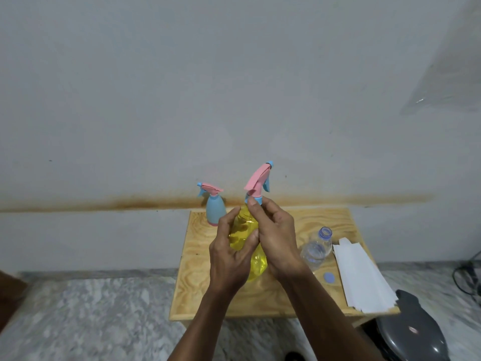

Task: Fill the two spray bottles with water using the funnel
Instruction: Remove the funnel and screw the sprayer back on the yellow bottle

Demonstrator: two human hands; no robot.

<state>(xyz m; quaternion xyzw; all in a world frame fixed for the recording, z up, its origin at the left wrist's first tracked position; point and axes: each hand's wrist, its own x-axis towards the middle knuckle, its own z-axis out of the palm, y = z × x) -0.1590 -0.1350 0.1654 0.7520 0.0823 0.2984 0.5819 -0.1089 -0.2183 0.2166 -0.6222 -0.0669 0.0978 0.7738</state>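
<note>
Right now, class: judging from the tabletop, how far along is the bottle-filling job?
Early. Done: the water bottle stands open, its cap lying on the table. In hand: the left hand holds the yellow spray bottle while the right hand grips its sprayer collar. Left: both fillings; the blue spray bottle stays capped, and no funnel shows.

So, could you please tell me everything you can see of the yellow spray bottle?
The yellow spray bottle is translucent plastic with a pink trigger head and blue nozzle and collar. It is tilted over the wooden table. The left hand wraps its body; the right hand pinches the collar. Whether it holds water is unclear.
</note>
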